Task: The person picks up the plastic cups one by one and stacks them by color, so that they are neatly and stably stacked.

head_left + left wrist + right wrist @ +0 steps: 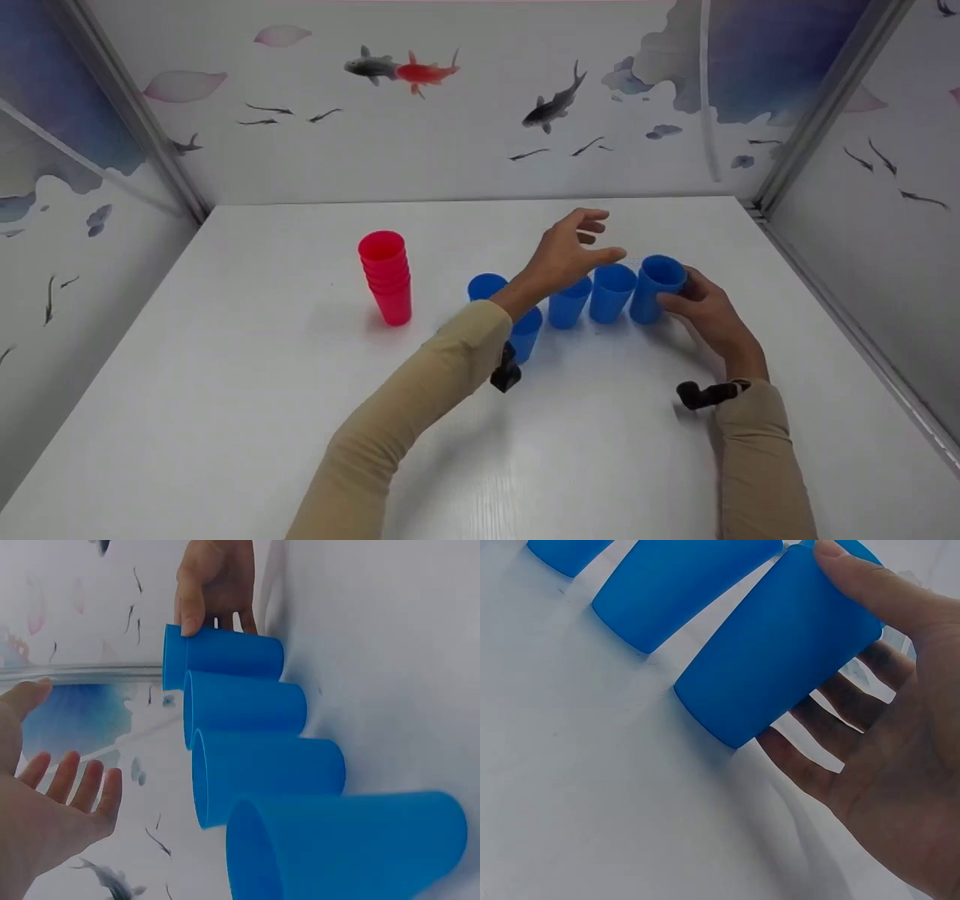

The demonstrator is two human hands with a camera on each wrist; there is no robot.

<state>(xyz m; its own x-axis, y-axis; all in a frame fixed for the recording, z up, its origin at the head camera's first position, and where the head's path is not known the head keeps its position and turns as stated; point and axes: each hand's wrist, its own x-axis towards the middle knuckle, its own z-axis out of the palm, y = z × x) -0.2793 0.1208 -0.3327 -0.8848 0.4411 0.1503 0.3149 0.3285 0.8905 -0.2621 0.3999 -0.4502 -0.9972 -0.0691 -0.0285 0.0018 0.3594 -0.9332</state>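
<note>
A white table (pixel 225 390) fills the lower part of the head view, walled on three sides by panels painted with fish. Left of centre stands a stack of red cups (pixel 386 276), upright and well apart from everything else. To its right, near the middle of the frame, a row of blue cups runs rightward: the first blue cup (pixel 486 286) is partly hidden behind a beige sleeve, a second cup (pixel 526 333) sits just below that forearm, then a third (pixel 568 301) and a fourth (pixel 611 292) stand side by side, close together.

The left hand (pixel 568 251) hovers above the middle of this row, fingers spread and relaxed, holding nothing; the left wrist view shows its open palm apart from the cups.

At the right end of the row is the last blue cup (pixel 656 288), standing upright on the table. The right hand (pixel 705 307) holds it, thumb pressed near the rim and fingers wrapped behind its wall. A small black camera is strapped to each wrist.
</note>
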